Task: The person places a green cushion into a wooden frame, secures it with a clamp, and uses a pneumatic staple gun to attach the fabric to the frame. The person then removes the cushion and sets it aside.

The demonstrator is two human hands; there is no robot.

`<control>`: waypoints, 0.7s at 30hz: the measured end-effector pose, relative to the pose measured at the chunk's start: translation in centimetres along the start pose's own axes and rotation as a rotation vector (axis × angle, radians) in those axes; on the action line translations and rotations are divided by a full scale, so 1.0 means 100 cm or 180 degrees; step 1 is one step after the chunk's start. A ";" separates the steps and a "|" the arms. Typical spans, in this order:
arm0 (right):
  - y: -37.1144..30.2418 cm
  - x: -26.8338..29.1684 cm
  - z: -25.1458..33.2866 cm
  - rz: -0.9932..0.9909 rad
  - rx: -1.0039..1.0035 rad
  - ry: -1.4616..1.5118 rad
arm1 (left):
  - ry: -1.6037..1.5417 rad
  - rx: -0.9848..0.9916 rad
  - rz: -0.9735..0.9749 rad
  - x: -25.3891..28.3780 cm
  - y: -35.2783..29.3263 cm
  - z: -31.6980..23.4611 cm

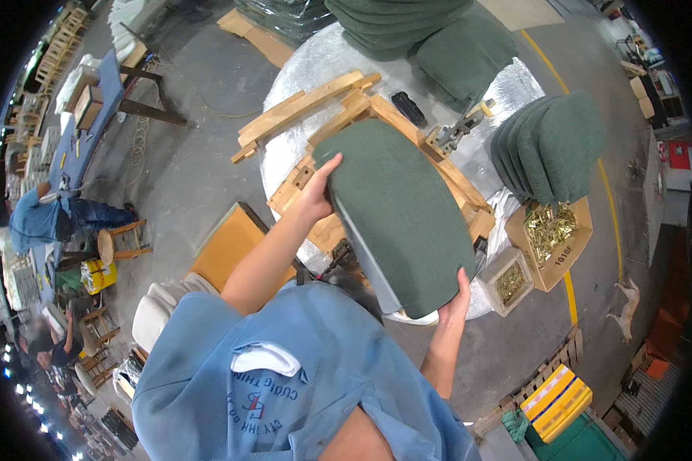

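A: Starting far left?
B: A blurry worker in a blue shirt (37, 219), by a long blue table (92, 142).
A: Next?
B: An orange board (242, 238), partly hidden behind the left arm (273, 250). Then the left hand (319, 192), clamped on the edge of the green pad (396, 215). Can see the thumb (332, 163), not most fingers underneath.
A: And the pad?
B: Held tilted between both hands, over a wooden frame (463, 187), hiding its middle. Can't tell if touching.
A: Further right?
B: The right hand (456, 300), gripping the pad's near end, with most fingers out of sight. Then a tub (518, 302) of bits too tiny to name, a stack of green pads (550, 146), and a box (580, 238) of shiny gold bits (550, 234).
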State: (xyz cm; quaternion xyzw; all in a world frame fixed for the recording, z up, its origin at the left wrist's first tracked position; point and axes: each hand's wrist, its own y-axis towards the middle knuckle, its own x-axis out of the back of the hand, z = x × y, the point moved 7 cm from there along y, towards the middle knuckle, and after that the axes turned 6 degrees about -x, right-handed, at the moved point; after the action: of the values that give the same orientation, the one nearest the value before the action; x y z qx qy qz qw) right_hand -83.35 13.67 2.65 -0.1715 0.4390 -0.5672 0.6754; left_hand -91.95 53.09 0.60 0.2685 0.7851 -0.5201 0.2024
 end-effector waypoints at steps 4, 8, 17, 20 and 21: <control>0.035 -0.007 0.037 0.0072 -0.0058 -0.0097 | -0.0158 -0.0221 -0.0095 -0.010 0.033 0.036; 0.056 -0.041 0.066 -0.0008 0.0000 -0.0576 | -0.0488 -0.0332 -0.0665 0.009 0.040 0.057; 0.113 -0.050 0.119 -0.0615 0.1646 -0.2155 | 0.3236 -0.2871 -0.0911 -0.076 -0.051 0.088; 0.112 -0.051 0.123 -0.0793 0.2200 -0.3078 | 0.4242 -0.3424 -0.0171 -0.148 -0.067 0.138; 0.107 -0.048 0.125 -0.0667 0.2121 -0.3255 | 0.4610 -0.3506 0.0064 -0.166 -0.068 0.157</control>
State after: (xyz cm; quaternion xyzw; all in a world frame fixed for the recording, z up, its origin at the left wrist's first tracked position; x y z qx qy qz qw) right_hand -66.81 17.94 3.75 -0.2436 -0.1601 -0.5831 0.7583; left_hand -82.81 32.96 9.43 0.4017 0.8553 0.2264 -0.2362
